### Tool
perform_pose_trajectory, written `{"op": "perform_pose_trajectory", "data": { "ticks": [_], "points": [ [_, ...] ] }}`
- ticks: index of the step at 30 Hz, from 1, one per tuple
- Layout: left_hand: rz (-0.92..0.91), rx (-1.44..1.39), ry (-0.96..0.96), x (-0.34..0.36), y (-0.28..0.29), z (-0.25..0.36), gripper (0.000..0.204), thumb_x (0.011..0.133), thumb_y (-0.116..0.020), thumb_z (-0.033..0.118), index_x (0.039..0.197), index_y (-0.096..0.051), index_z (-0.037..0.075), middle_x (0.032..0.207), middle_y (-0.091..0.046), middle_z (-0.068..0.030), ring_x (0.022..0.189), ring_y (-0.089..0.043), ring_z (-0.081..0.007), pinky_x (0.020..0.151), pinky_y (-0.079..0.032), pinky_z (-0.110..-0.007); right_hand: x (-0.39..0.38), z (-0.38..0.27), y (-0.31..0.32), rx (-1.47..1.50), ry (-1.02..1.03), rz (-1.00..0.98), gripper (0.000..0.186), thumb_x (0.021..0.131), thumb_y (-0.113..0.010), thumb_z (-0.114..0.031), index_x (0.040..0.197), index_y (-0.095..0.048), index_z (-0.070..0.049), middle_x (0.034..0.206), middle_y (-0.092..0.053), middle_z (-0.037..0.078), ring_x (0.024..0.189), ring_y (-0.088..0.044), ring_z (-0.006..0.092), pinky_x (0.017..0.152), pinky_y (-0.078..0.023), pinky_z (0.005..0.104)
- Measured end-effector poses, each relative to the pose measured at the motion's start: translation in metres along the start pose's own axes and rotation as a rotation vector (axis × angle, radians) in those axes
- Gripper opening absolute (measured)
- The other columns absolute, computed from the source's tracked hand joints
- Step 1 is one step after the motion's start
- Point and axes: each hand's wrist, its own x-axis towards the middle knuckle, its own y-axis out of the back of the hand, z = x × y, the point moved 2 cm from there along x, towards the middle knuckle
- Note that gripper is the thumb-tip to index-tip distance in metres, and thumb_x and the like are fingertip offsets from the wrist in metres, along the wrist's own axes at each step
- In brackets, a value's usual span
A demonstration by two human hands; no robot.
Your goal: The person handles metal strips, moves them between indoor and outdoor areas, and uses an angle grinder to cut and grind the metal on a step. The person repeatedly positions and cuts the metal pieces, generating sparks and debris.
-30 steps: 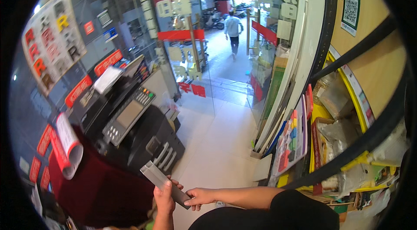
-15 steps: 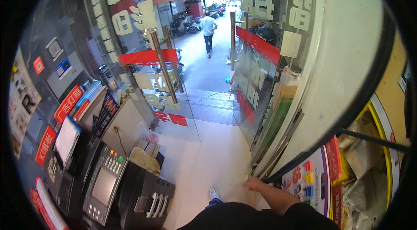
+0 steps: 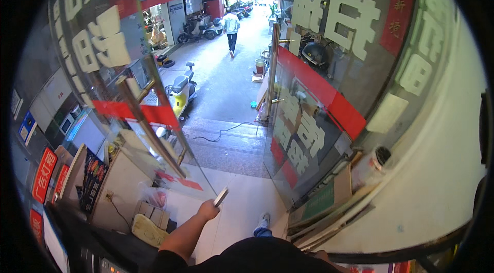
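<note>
My left hand (image 3: 207,210) is closed on a short silver metal bar (image 3: 221,197), held out low in front of me near the bottom of the left glass door (image 3: 188,162). Only a little of my right arm (image 3: 321,258) shows at the lower edge beside my dark clothing; its fingers are hidden. My shoe (image 3: 263,221) is on the pale tiles (image 3: 234,190) between the two door panels. The right glass door (image 3: 314,103) has a red band and white lettering.
Stone steps (image 3: 221,149) with a cable lead outside. A yellow scooter (image 3: 180,98) stands left of the alley (image 3: 226,92), where a person (image 3: 230,33) walks away. Boxes (image 3: 149,216) sit at lower left; boards and a cardboard tube (image 3: 339,188) lean at right.
I have moved forward toward the doorway; the printer has mostly left view. The left arm and bar reappear, farther forward. The right arm has dropped to the edge. The person walks farther away.
</note>
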Motion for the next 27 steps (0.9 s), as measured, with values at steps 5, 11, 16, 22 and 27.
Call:
{"op": "perform_pose_trajectory", "data": {
  "ticks": [5, 11, 16, 22, 27],
  "points": [
    [-0.161, -0.146, -0.049, 0.159, 0.013, 0.127, 0.034, 0.084, -0.071, 0.030, 0.102, -0.071, 0.001, 0.103, -0.074, -0.0283, 0.100, -0.070, -0.0474, 0.088, -0.057, -0.054, 0.135, -0.107, 0.067, 0.037, 0.214, 0.037, 0.044, 0.090, -0.081, -0.042, 0.084, -0.076, 0.000, 0.084, -0.072, 0.015, 0.076, -0.067, 0.0299, 0.064, -0.053, 0.0445],
    [-0.256, -0.067, -0.161, 0.291, 0.041, 0.171, 0.037, 0.080, -0.075, 0.027, 0.106, -0.072, 0.001, 0.099, -0.075, -0.0256, 0.098, -0.072, -0.0453, 0.086, -0.058, -0.052, 0.159, -0.288, 0.191, 0.218, 0.349, 0.098, 0.039, 0.097, -0.076, -0.038, 0.106, -0.077, -0.001, 0.092, -0.075, 0.012, 0.081, -0.068, 0.0279, 0.074, -0.054, 0.0434],
    [-0.473, -0.064, 0.130, 0.412, 0.055, 0.146, 0.032, 0.081, -0.077, 0.022, 0.106, -0.075, 0.002, 0.094, -0.079, -0.0164, 0.084, -0.077, -0.0289, 0.077, -0.061, -0.044, 0.119, -0.413, 0.285, 0.486, 0.474, 0.248, 0.030, 0.094, -0.078, -0.023, 0.113, -0.081, 0.000, 0.099, -0.081, 0.012, 0.086, -0.076, 0.0263, 0.083, -0.058, 0.0394],
    [-0.501, -0.042, 0.022, 0.544, 0.088, 0.101, 0.030, 0.080, -0.076, 0.018, 0.103, -0.077, -0.002, 0.084, -0.077, -0.0174, 0.073, -0.076, -0.0288, 0.067, -0.060, -0.043, 0.226, -0.477, 0.331, 0.600, 0.449, 0.093, 0.039, 0.090, -0.083, -0.036, 0.114, -0.082, -0.005, 0.109, -0.082, 0.013, 0.099, -0.078, 0.0272, 0.091, -0.057, 0.0359],
    [-0.530, -0.141, 0.086, 0.614, 0.148, 0.059, 0.035, 0.080, -0.076, 0.026, 0.105, -0.076, 0.002, 0.088, -0.078, -0.0159, 0.080, -0.076, -0.0307, 0.074, -0.059, -0.043, 0.284, -0.524, 0.383, 0.456, 0.344, 0.128, 0.040, 0.089, -0.083, -0.038, 0.113, -0.083, -0.007, 0.108, -0.081, 0.014, 0.100, -0.078, 0.0283, 0.091, -0.057, 0.0357]
  ]
}}
